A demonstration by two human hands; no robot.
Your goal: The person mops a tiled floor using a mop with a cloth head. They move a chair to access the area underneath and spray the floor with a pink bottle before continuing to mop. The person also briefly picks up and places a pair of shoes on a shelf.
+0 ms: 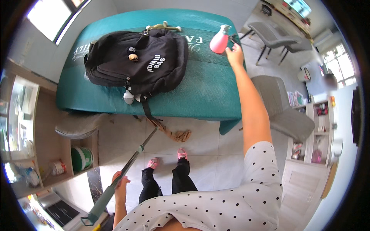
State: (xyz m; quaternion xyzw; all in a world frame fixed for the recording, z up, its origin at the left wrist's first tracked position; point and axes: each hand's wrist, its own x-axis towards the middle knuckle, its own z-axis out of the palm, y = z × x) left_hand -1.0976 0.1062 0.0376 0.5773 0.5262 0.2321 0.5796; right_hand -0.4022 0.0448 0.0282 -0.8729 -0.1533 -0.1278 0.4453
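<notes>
My left hand (121, 183) is wrapped around the grey-green pole of a mop (125, 169), which slants from the lower left toward the table. Its brown cloth head (180, 135) lies on the tiled floor near the table's front edge. On the far right of the table stands a pink spray bottle (219, 43) with a greyish-green spray head. My right arm is stretched out to it, and my right hand (235, 57) is close beside the bottle with thumb and fingers a little apart. A firm grip on the bottle does not show.
A black backpack (154, 57) lies on the table with its green cover (208, 88); one strap hangs over the front edge. Behind it lies a small green-and-white object (163, 27). Grey chairs (275, 92) stand to the right, a stool (79, 125) and shelves (50, 134) to the left.
</notes>
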